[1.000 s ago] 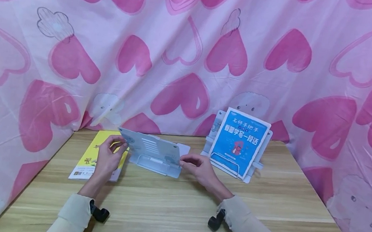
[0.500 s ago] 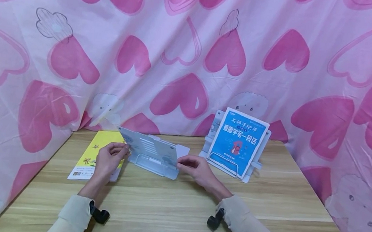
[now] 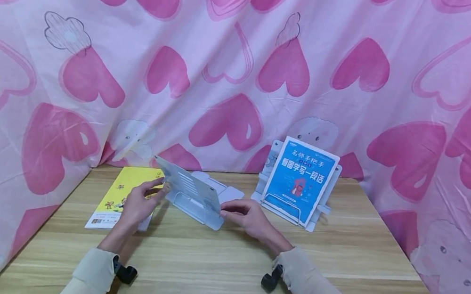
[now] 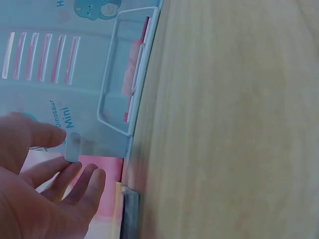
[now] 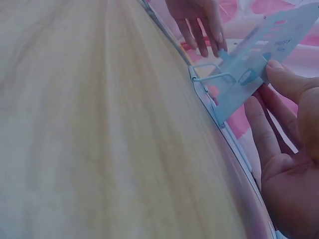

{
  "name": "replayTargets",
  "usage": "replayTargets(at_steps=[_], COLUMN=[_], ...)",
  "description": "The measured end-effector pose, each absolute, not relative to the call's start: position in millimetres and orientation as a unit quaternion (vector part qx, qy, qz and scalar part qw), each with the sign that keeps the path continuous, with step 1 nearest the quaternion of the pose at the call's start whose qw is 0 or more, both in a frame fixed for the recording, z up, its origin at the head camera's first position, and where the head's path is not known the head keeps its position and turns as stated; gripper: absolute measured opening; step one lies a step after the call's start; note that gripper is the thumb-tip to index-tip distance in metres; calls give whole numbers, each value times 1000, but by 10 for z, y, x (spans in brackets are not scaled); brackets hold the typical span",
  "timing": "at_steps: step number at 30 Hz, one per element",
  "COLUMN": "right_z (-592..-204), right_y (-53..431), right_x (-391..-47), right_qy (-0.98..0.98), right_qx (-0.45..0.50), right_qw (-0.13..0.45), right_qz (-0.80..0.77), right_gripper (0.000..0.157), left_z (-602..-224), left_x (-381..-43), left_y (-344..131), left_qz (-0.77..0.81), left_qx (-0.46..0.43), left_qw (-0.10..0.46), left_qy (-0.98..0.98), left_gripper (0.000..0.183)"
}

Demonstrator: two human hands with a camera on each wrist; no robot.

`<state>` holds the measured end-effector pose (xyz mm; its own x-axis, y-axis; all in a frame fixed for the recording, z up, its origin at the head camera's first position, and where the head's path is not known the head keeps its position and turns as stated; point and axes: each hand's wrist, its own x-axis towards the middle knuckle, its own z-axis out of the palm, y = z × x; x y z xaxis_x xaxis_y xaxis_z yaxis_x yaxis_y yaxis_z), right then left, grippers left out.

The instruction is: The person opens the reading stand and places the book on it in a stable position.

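A light blue book stand (image 3: pixel 193 188) with slots and printed cartoons is tilted up at the middle back of the table, a wire rest (image 4: pixel 102 89) along its front edge. At its left side, my left hand (image 3: pixel 139 204) pinches a small tab (image 4: pixel 73 148) between thumb and fingers. My right hand (image 3: pixel 250 218) grips the opposite edge; in the right wrist view its thumb (image 5: pixel 284 77) lies on the front face and the fingers are behind. A flat base plate (image 3: pixel 228 193) shows behind the raised panel.
Partly under my left hand lies a yellow book (image 3: pixel 130 182). To the right, a second stand (image 3: pixel 275 148) holds a blue book (image 3: pixel 302 184) upright. A pink heart-print curtain (image 3: pixel 226 70) hangs right behind the wooden table (image 3: pixel 207 267).
The raised panel has turned and tilted, showing more of the base plate behind it. My right hand has shifted slightly left with its edge; both hands keep their hold.
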<state>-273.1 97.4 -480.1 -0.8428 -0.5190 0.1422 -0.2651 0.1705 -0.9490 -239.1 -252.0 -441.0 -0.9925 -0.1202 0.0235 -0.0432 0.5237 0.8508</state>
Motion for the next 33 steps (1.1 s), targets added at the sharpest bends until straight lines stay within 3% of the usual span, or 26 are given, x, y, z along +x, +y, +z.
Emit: replayTargets(at_steps=[13, 33], right_z=[-4748, -4679], right_y=[836, 438], right_x=[-2605, -2337], right_qy=[759, 764], right_qx=[-279, -300], right_qw=[108, 94], right_qz=[-578, -564], right_gripper=[26, 19], left_z=[-4464, -4438], left_x=[-2479, -2673], left_y=[-2504, -2304], left_qz=[-507, -559], left_qx=[-68, -55], left_qw=[-1, -36], left_qy=[-859, -827], left_gripper=[80, 79])
